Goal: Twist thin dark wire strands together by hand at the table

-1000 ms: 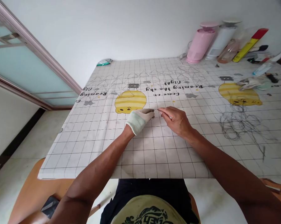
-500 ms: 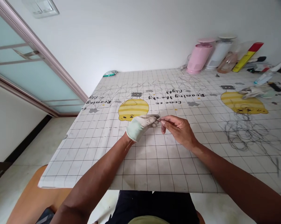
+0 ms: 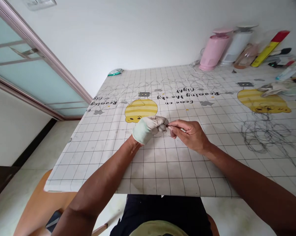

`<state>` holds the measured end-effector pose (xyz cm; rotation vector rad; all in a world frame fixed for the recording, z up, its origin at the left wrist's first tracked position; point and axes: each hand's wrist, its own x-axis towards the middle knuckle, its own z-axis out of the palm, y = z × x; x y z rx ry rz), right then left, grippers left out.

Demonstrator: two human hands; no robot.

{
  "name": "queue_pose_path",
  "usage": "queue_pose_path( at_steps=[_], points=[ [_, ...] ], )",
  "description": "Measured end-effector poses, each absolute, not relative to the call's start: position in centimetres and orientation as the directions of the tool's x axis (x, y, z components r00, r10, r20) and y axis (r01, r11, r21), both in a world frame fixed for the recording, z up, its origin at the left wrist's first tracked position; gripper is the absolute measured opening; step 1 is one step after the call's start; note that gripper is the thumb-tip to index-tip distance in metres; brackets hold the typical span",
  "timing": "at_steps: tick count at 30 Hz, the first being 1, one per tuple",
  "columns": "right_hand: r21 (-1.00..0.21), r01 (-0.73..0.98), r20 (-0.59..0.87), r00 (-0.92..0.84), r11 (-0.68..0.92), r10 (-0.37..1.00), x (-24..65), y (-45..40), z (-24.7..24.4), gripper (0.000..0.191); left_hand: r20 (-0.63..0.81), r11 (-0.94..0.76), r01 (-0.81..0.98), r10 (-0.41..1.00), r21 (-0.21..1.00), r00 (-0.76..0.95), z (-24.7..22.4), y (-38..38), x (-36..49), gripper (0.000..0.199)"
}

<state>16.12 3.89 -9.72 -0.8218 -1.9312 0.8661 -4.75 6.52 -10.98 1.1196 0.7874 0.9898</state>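
Near the middle of the table (image 3: 172,170), the two hands meet fingertip to fingertip. The left hand (image 3: 150,127) wears a pale glove, and its fingers are curled in towards the thumb; how firmly they close on anything, I cannot tell. The right hand (image 3: 190,134) is bare, with thumb and forefinger pinched together at the tips on a tiny dark piece (image 3: 167,125). That piece sits between the hands, against the gloved fingertips, too small to make out clearly.

Just beyond the left hand is a yellow print (image 3: 141,109) on the gridded cloth, its near edge partly covered by the glove. Well to the right of the right hand lies a loose tangle of dark wire (image 3: 263,132), with strands trailing to the near right. Thin bent wires (image 3: 172,80) stretch in a row across the far part of the table.

At the far left corner lies a green and white packet (image 3: 115,72). At the far right, by the wall, a pink device (image 3: 214,50) stands beside a white device (image 3: 237,47), then a bottle (image 3: 246,56) and a leaning yellow box (image 3: 268,50) with a red end. Nearer, on the right, lies a pale spare glove (image 3: 275,88).
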Motion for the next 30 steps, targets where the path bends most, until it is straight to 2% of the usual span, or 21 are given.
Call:
queue_pose_path(
  at_steps=[3, 6, 10, 14, 16, 18, 21, 25, 30],
  points=[
    [-0.822, 0.218, 0.421, -0.388, 0.526, 0.82, 16.1, 4.0, -9.9, 0.019, -0.028, 0.161, -0.299, 0.914, 0.941, 0.405, -10.9, 6.9, -5.0, 0.04],
    [-0.847, 0.257, 0.402, -0.264, 0.466, 0.877, 16.4, 4.5, -9.9, 0.02, -0.035, 0.152, -0.314, 0.937, 0.937, 0.348, -10.4, 7.0, -5.2, 0.045],
    [-0.838, 0.324, 0.418, -0.134, 0.438, 0.898, 17.0, 5.3, -9.7, 0.021, -0.068, 0.095, -0.113, 0.972, 0.989, 0.224, -9.9, 6.6, -5.0, 0.037],
    [-0.81, 0.377, 0.449, -0.094, 0.449, 0.889, 17.0, 5.5, -9.8, 0.021, -0.063, 0.069, -0.01, 0.952, 0.998, 0.301, -10.3, 5.5, -3.9, 0.048],
    [-0.807, 0.379, 0.449, -0.102, 0.452, 0.888, 16.7, 5.4, -10.0, 0.021, -0.024, 0.02, 0.015, 0.953, 1.0, 0.303, -10.5, 5.1, -3.3, 0.043],
    [-0.822, 0.368, 0.429, -0.1, 0.434, 0.898, 16.3, 5.2, -10.2, 0.022, 0.046, -0.063, 0.05, 0.953, 0.997, 0.3, -10.5, 4.9, -2.8, 0.029],
    [-0.883, 0.308, 0.345, -0.083, 0.353, 0.935, 15.8, 4.7, -10.1, 0.022, 0.121, -0.16, 0.115, 0.951, 0.98, 0.285, -10.1, 4.7, -2.2, 0.014],
    [-0.93, 0.238, 0.265, -0.087, 0.279, 0.96, 15.2, 4.1, -9.8, 0.022, 0.098, -0.121, 0.119, 0.978, 0.985, 0.182, -9.8, 4.2, -1.7, 0.011],
    [-0.885, 0.327, 0.33, -0.062, 0.331, 0.942, 15.1, 3.9, -10.1, 0.022, 0.075, -0.104, 0.21, 0.987, 0.972, 0.142, -9.6, 3.8, -1.6, 0.016]
  ],
)
